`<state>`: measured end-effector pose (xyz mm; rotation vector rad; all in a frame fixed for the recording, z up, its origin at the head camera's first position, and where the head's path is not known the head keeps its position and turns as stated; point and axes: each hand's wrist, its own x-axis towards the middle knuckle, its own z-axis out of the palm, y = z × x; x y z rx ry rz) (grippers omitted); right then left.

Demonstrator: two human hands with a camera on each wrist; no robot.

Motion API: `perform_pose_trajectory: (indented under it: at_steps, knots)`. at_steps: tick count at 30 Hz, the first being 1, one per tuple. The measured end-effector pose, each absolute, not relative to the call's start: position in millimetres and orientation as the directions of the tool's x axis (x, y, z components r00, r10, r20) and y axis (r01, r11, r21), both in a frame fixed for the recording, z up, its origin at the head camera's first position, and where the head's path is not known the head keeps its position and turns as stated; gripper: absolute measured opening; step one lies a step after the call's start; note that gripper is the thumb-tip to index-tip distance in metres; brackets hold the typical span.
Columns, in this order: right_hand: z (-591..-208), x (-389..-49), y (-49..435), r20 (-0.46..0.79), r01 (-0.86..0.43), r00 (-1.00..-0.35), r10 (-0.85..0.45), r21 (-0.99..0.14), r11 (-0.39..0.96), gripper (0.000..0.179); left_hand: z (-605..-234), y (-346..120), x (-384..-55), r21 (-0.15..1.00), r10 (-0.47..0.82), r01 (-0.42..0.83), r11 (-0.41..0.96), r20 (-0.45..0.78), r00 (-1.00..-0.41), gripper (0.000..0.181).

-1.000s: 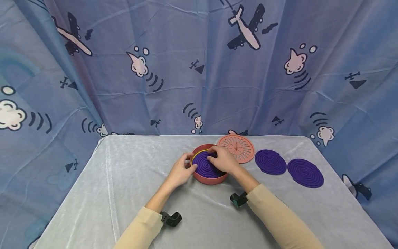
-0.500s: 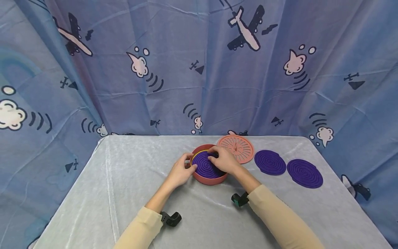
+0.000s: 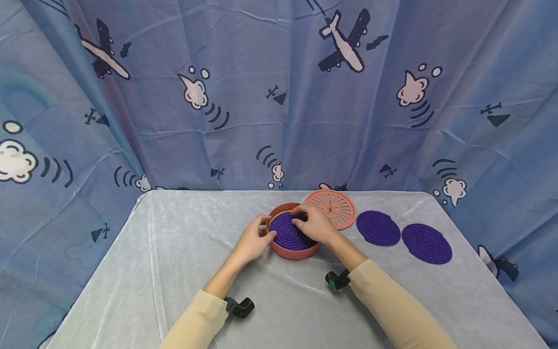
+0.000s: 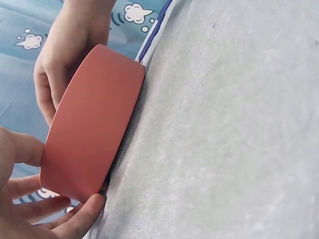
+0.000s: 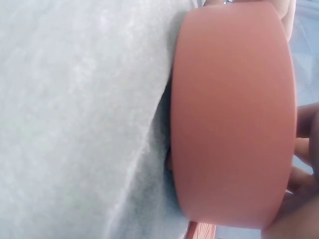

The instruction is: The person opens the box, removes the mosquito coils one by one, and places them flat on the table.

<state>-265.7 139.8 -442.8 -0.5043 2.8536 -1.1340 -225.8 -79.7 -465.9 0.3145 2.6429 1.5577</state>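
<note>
A round terracotta-coloured box [image 3: 293, 254] stands on the table with a purple spiral mosquito coil [image 3: 287, 233] inside it. A thin yellow edge [image 3: 276, 215] shows along the coil's far left side. My left hand [image 3: 254, 240] grips the box wall at the left; in the left wrist view the thumb is at the rim and fingers bend round the outside. My right hand [image 3: 317, 225] reaches over the right rim, thumb and fingers pinching at the coil; its fingertips are partly hidden. The right wrist view mostly shows the box's side wall [image 5: 234, 114].
Behind the box to the right lies a slotted, salmon-coloured round lid [image 3: 342, 208]. Two more purple coils, a nearer-to-lid coil [image 3: 378, 228] and a far-right coil [image 3: 427, 244], lie flat on the pale tablecloth [image 3: 196, 252]. A blue printed curtain [image 3: 244, 121] hangs behind.
Both hands keep almost the same place at the box. The right forearm has shifted very slightly; the lid and the loose coils stay where they were.
</note>
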Motion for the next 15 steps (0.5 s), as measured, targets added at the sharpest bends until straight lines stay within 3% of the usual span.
perform_pose_trajectory:
  at_steps: [15]
  knots:
    - [-434.8, -263.6, 146.3, 0.132, -0.270, -0.951, -0.281, -0.800, 0.535, 0.026, -466.3, -79.6, -225.7, 0.873, 0.215, 0.157, 0.462, 0.062, -0.975, 0.043]
